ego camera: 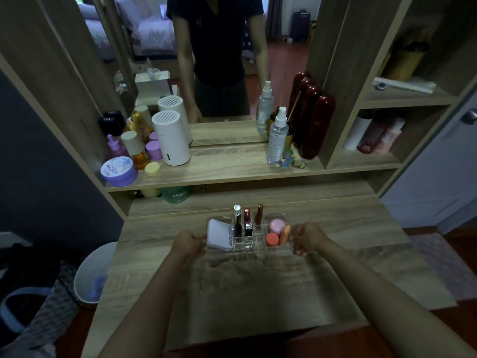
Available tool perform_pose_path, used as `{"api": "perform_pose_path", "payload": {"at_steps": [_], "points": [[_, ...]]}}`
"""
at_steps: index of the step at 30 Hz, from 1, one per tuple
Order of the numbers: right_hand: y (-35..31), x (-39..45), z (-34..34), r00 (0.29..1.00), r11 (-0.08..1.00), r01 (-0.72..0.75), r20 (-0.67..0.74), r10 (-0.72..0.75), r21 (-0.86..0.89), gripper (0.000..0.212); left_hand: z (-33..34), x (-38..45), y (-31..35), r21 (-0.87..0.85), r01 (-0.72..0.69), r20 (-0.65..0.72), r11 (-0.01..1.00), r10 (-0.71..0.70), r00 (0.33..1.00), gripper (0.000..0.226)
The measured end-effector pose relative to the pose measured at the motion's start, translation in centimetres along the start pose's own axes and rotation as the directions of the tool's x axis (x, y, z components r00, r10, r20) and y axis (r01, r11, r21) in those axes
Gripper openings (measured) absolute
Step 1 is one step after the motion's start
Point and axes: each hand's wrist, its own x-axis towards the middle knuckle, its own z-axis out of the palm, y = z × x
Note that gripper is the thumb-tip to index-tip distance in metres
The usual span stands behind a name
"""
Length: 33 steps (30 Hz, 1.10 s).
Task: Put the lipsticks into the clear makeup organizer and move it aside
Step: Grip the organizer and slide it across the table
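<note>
Fingers of the left hand (189, 242) and right hand (308, 239) curl closed around the two short ends of the clear makeup organizer (249, 248), which sits mid-desk (258, 293), just below the vanity's low shelf. Three lipsticks (247, 222) stand upright in its middle slots, between a white compact and pink sponges. Stiff, slick acrylic, probably light; end grips suit it, kept level.

Your head camera is looking forward and down at the wooden dressing table (258, 280) from close above, facing its mirror (219, 73) straight on.
</note>
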Motion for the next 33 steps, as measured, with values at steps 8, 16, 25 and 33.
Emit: {"api": "perform_pose_path", "payload": {"at_steps": [8, 16, 25, 33], "points": [[0.3, 0.1, 1.0, 0.992, 0.995, 0.045, -0.115, -0.055, -0.084, 0.045, 0.3, -0.8, -0.3, 0.012, -0.099, -0.042, 0.995, 0.099, 0.994, 0.022], [-0.6, -1.0, 1.0, 0.978, 0.984, 0.057, -0.187, -0.09, -0.171, 0.026, 0.8, -0.8, -0.2, 0.056, -0.122, -0.068, 0.991, 0.126, 0.99, 0.022], [1.7, -0.1, -2.5, 0.972, 0.969, 0.04, -0.216, -0.095, -0.245, 0.022, 4.9, -0.5, 1.0, 0.034, -0.094, -0.074, 0.995, 0.096, 0.993, 0.024], [5.5, 0.3, -8.2, 0.97, 0.947, 0.054, -0.208, -0.125, -0.316, 0.016, 11.3, -2.1, 4.2, 0.167, -0.176, -0.097, 0.97, 0.194, 0.976, 0.018]]}}
